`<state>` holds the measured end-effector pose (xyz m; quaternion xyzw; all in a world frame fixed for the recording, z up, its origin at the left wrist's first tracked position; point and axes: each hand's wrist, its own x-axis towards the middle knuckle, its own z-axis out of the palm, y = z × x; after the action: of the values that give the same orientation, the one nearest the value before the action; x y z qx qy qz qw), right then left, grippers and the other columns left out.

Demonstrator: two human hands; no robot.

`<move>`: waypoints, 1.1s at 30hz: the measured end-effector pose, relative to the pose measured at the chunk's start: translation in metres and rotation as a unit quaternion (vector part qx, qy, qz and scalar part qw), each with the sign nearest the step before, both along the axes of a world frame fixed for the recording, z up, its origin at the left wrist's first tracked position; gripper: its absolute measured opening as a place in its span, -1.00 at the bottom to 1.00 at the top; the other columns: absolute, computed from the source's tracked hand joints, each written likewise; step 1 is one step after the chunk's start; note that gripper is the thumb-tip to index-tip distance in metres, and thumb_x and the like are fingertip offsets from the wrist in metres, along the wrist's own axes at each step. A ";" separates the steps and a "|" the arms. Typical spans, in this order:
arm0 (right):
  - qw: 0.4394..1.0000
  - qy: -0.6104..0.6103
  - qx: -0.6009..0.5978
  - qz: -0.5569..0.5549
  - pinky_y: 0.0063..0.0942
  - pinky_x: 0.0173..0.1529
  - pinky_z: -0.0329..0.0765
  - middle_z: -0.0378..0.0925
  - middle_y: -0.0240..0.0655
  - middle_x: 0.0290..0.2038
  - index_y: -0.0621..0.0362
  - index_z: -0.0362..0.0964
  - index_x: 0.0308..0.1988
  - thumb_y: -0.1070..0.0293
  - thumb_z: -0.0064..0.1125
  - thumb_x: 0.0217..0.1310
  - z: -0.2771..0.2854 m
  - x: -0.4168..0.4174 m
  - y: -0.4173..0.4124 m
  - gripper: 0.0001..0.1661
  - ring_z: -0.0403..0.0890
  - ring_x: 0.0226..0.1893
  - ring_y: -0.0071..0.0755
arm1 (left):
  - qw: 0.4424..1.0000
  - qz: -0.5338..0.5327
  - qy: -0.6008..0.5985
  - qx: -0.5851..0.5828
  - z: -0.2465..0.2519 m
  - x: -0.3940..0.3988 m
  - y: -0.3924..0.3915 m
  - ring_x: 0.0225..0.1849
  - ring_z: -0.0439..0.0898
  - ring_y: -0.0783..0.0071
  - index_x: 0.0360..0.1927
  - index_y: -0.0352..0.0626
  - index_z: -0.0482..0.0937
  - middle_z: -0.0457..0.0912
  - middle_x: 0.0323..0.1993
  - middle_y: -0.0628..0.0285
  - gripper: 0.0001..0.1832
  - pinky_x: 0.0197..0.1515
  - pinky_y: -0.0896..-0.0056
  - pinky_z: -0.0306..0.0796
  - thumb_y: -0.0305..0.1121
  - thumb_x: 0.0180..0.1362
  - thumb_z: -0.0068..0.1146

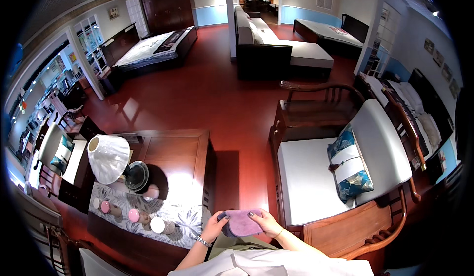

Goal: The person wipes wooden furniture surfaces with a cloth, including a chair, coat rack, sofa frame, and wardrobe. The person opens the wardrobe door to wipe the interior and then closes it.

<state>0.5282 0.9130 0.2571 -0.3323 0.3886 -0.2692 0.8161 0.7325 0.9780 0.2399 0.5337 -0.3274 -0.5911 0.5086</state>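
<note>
A folded purple cloth (242,223) is stretched between my two hands, just in front of my body. My left hand (214,225) pinches its left end, where a darker layer shows at the edge. With the thumb on top, my right hand (267,222) grips the right end. To the left stands a wooden table (174,144) bearing a patterned grey-and-white runner (187,216). On the right is a wooden armchair with a white seat cushion (307,179) and a blue-and-white pillow (350,165).
A table lamp with a white shade (108,159) stands on the table. Near it are pink jars (134,215) and white-topped jars (157,225). Red wooden floor (237,109) runs between the furniture. Farther off are a sofa (264,59) and a bed (148,52).
</note>
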 end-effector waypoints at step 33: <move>0.991 0.067 -0.051 0.103 -0.73 -0.34 0.29 0.44 -0.61 -0.44 0.12 0.51 -0.17 0.17 0.10 0.19 -0.018 0.181 -0.512 -0.70 0.38 -0.43 -0.75 | 1.000 0.003 -0.027 0.014 0.000 0.171 -0.490 -0.28 0.51 0.62 -0.18 -0.28 0.51 0.59 -0.32 0.33 -0.78 -0.19 0.55 0.41 -0.46 0.09 0.18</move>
<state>0.7089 0.4012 0.2389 -0.4291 0.3920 -0.1803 0.7936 0.9032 0.4882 0.2399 0.5573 -0.3316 -0.5794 0.4937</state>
